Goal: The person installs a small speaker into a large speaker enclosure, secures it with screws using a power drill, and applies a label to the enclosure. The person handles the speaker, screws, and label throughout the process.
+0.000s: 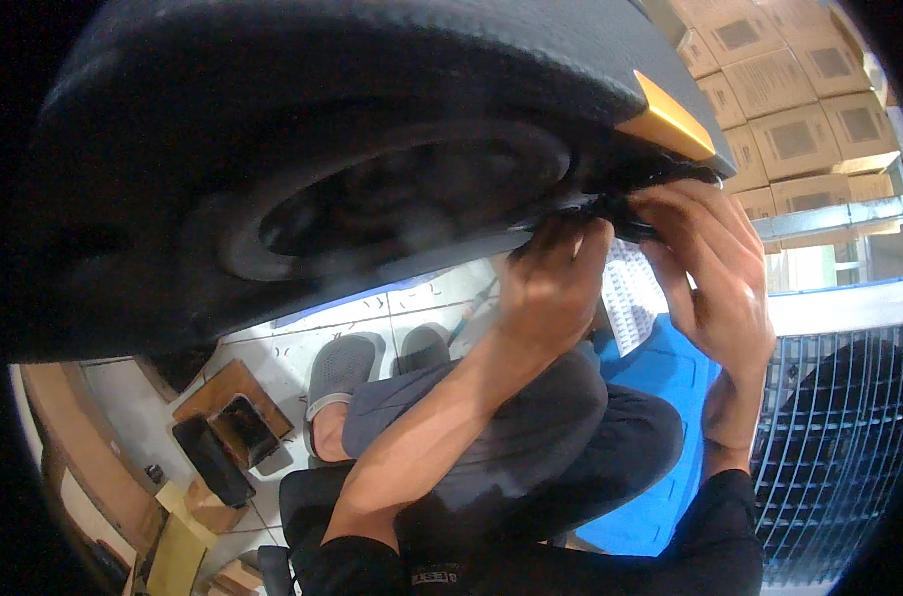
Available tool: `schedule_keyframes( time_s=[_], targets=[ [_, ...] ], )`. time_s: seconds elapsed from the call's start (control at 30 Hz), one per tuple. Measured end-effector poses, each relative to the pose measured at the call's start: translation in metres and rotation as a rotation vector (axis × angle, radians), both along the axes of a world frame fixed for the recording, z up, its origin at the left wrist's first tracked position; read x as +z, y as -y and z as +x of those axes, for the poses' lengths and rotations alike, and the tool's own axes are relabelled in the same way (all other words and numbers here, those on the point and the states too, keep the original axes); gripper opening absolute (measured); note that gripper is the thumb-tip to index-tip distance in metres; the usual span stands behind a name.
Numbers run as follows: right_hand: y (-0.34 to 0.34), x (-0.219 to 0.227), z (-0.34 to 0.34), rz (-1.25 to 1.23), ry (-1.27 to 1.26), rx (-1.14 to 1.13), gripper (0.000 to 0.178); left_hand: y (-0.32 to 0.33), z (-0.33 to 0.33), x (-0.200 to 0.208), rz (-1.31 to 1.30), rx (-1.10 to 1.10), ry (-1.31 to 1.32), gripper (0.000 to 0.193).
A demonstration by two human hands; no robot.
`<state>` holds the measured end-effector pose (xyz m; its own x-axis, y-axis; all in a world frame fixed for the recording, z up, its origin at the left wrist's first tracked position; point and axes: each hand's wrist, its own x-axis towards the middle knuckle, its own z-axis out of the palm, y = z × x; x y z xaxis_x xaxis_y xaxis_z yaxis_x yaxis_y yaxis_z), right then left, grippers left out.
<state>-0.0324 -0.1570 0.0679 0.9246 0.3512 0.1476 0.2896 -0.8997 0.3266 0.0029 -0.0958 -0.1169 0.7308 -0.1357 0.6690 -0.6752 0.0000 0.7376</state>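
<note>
While the left hand (555, 273) and right hand (714, 248) meet the shadowed lower edge of a black case (372, 70), below its yellow corner piece (665, 119), the head view shows fingers curled close; what, if anything, they grip cannot be told. The case looms above the person's knees (575, 397) and the tiled floor (426, 323). Should its unseen support falter, judging by that overhang, the case could tip toward those knees; with the work in shadow, fingertips could slip off or be nipped against the edge.
</note>
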Motion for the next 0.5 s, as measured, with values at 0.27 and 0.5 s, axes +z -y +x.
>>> schedule_keyframes(
  time_s=[0.27, 0.5],
  targets=[
    [-0.01, -0.001, 0.016, -0.226, -0.077, -0.084, 0.032, -0.001, 0.004, 0.001, -0.023, -0.054, -0.004, 0.035],
    [-0.012, -0.006, 0.021, -0.238, -0.051, -0.238, 0.045, 0.001, 0.004, -0.003, -0.079, -0.021, 0.035, 0.033]
  ],
)
